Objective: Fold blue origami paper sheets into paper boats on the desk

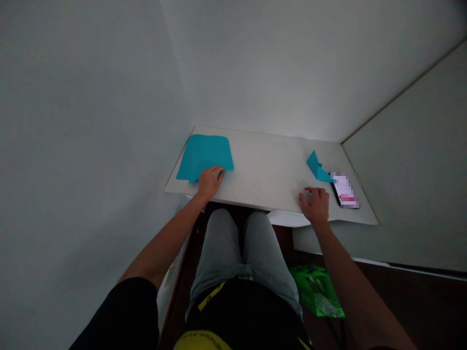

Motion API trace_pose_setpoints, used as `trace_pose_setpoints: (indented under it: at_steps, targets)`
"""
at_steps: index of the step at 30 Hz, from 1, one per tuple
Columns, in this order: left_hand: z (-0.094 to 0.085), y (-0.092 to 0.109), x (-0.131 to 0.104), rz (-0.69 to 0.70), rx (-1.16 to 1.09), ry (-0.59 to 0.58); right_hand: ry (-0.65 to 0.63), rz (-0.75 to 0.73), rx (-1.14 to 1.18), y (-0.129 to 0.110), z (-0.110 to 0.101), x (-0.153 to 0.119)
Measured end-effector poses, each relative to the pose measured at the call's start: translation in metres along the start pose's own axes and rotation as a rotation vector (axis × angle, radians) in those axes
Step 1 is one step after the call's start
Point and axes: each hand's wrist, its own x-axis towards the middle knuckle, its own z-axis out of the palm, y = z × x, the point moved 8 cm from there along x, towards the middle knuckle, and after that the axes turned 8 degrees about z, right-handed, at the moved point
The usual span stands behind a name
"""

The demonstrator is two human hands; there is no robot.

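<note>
Sheets of blue paper (206, 150) lie in a slightly uneven pile at the left end of the white tabletop. My left hand (210, 181) is at the near edge of this pile, its fingers curled and closed on the edge of a sheet. Part of that edge is hidden under the fingers. On the right, my right hand (316, 204) rests by the table's front edge, thumb and fingers apart, holding nothing. Just beyond it is a folded piece of blue paper (316, 167), one pointed end reaching the phone.
A phone (345, 190) with a lit, blurred screen lies at the right end of the white table (266, 165). Walls stand behind and on both sides of the table. My legs are below its front edge, and a green plastic bag (318, 290) is on the lower right.
</note>
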Motion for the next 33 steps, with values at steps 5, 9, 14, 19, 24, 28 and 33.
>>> trace_pose_setpoints:
  at_steps: [5,9,14,19,24,28,33]
  targets:
    - [0.012,0.082,-0.021,0.276,-0.037,-0.069,-0.014,0.014,-0.003,-0.005,-0.003,-0.001]
    - [0.065,0.151,-0.052,0.36,-0.033,-0.24,-0.038,0.037,-0.01,-0.01,-0.005,-0.001]
    - [0.101,0.2,-0.064,0.387,-0.079,-0.347,-0.12,0.039,-0.036,-0.02,-0.008,-0.002]
    - [0.076,0.153,-0.027,0.305,-0.085,-0.203,-0.255,-0.105,-0.044,-0.039,-0.006,-0.01]
    - [0.078,0.08,-0.015,0.332,0.063,-0.26,-0.401,-0.348,0.024,-0.058,0.003,-0.021]
    - [0.085,0.07,-0.019,0.403,0.121,-0.258,-0.491,-0.521,0.054,-0.075,0.012,-0.028]
    - [0.088,0.066,-0.024,0.528,0.041,-0.359,-0.544,-0.667,0.015,-0.086,0.018,-0.034]
